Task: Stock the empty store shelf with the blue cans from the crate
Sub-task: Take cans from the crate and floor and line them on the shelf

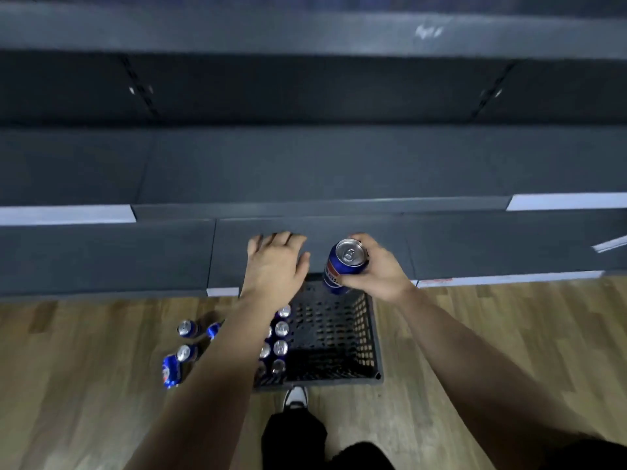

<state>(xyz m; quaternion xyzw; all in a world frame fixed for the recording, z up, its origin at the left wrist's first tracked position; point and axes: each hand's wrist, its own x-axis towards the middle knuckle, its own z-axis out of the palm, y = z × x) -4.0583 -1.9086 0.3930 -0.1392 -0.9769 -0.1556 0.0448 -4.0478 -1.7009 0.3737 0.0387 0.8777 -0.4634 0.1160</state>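
Held can: blue can [344, 266], roughly upright, above the crate's [369, 334] far edge.
Right hand [380, 269]: curled round that can.
Left hand [274, 262]: bare, fingers spread, above the crate's far-left corner.
Crate cans [281, 347]: upright along the crate's left side.
Loose cans [185, 352]: on the floor [84, 368], left of the crate.
Shelf [305, 171]: beyond the crate.

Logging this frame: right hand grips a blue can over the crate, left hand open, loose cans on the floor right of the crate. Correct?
One slip: the head view shows the loose cans on the floor left of the crate, not right. The rest stands: the right hand grips a blue can over the crate, the left hand is open.
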